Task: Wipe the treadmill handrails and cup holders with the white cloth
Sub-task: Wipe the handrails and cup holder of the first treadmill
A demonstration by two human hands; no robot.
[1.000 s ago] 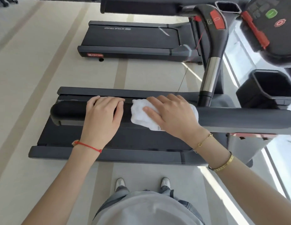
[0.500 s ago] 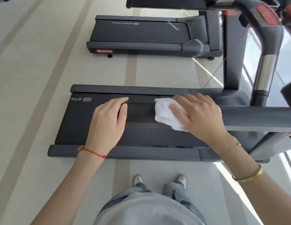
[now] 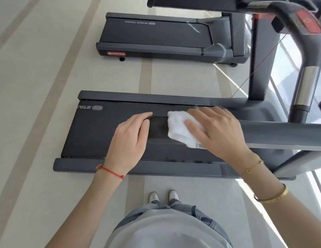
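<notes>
- White terry, the white cloth [image 3: 181,130] lies draped over the free end of the near handrail [image 3: 281,135], a little toward 1 o'clock from the middle of the view.
- The right hand [image 3: 217,133] lies on the cloth with fingers curled over the rail, holding the fabric against it; a label tag pokes out at the cloth's lower edge.
- The left hand [image 3: 131,140] rests at 9 o'clock of the cloth, fingers bent over the dark rail tip, grasping it and seemingly steadying it.
- The handrail runs off toward 3 o'clock; beneath it lies the treadmill belt [image 3: 102,129].
- To wipe well, I would keep the cloth wrapped round the rail rather than only on top, so the underside gets cleaned too.
- Even pressure and one long pass along the rail toward 3 o'clock should serve better than short dabs.
- No cup holders show here; judging by that, they remain to be done.
- A second treadmill [image 3: 156,33] stands at 12 o'clock.
</notes>
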